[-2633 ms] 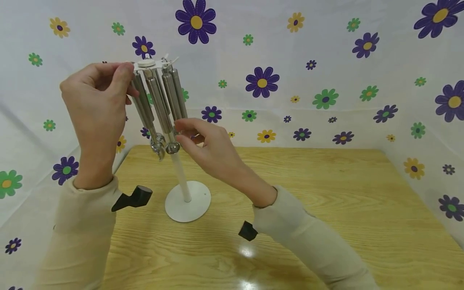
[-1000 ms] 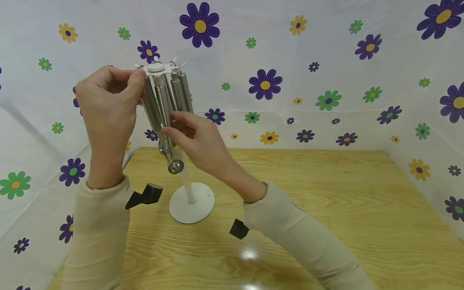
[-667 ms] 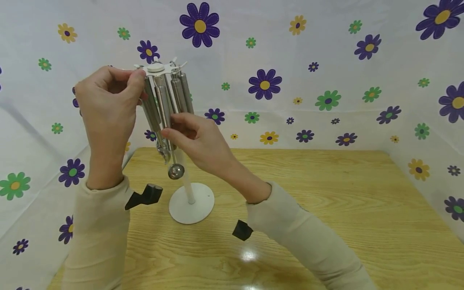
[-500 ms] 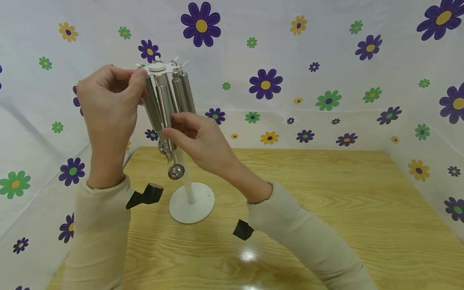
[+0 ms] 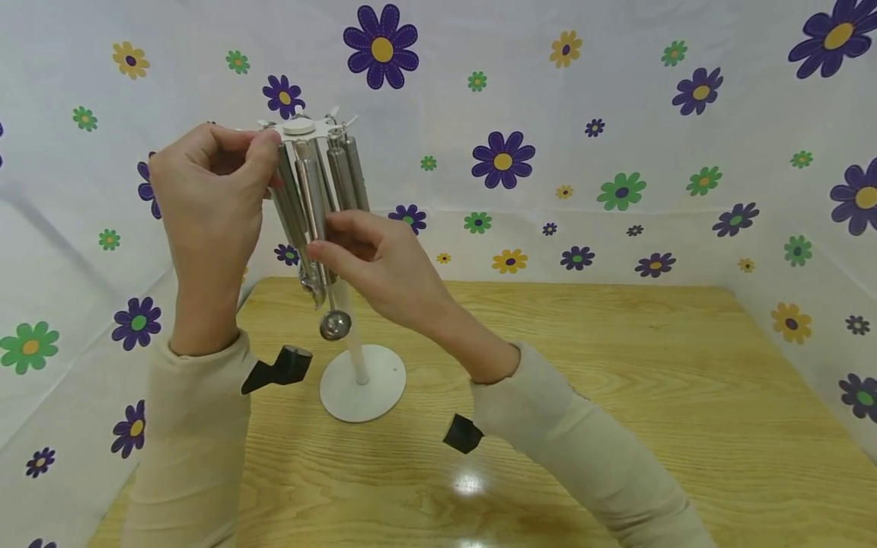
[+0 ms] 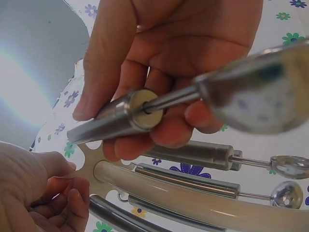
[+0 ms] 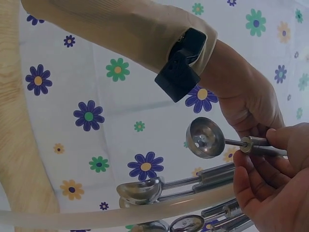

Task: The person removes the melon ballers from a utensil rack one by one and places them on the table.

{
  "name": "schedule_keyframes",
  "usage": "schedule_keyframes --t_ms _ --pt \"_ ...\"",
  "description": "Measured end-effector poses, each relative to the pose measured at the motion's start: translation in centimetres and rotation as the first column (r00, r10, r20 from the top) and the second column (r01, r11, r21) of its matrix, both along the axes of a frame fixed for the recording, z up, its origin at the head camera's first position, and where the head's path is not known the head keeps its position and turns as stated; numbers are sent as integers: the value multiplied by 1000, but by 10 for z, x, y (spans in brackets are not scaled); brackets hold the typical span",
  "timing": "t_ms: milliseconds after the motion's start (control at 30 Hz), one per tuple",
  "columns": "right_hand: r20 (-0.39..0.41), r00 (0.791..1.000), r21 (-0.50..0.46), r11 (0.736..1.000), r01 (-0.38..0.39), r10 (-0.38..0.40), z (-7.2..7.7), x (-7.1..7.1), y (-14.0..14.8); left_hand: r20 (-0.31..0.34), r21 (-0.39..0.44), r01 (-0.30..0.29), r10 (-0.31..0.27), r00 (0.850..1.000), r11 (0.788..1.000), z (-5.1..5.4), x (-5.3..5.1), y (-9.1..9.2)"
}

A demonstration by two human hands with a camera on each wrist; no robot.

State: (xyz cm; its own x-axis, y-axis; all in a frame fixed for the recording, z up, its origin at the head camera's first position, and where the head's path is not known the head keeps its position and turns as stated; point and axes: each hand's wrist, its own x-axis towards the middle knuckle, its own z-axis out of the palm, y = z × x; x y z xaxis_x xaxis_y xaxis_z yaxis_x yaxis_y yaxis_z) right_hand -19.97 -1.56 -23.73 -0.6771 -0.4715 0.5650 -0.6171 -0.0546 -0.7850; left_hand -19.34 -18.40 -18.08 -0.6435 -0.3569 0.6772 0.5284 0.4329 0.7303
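A white stand [image 5: 363,399] with a round base and a hooked top plate [image 5: 299,127] bears several metal utensils with thick cylindrical handles. My left hand [image 5: 205,183] pinches the left edge of that plate between thumb and fingers. Below it, my right hand [image 5: 393,266] holds a round-bowled metal scoop [image 5: 336,325] by its handle, the bowl hanging down in front of the pole. The scoop's bowl [image 7: 205,137] shows plainly in the right wrist view. Whether the handle's upper end sits on a hook is unclear. Other utensils [image 6: 285,194] hang beside the pole [image 6: 203,191] in the left wrist view.
The stand rests on a wooden table [image 5: 582,396], left of its middle. White cloth [image 5: 438,122] with printed flowers encloses the back and sides. Each sleeve carries a small black wrist mount, one of them on the left sleeve [image 5: 281,369].
Since the earliest frame, my right fingers have moved left onto the scoop's handle, and its bowl hangs lower. My left hand and the stand's top have shifted right. Over the last half second, little differs.
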Motion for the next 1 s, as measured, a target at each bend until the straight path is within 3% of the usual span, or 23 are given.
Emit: schedule_keyframes --t_ms 567,1000 --pt "2 1000 -19 999 30 -30 -2 2 18 -7 11 18 -18 1000 1000 1 -2 0" --pt "24 993 -10 994 112 -112 -27 -4 49 1 20 21 -21 1000 1000 0 0 0"
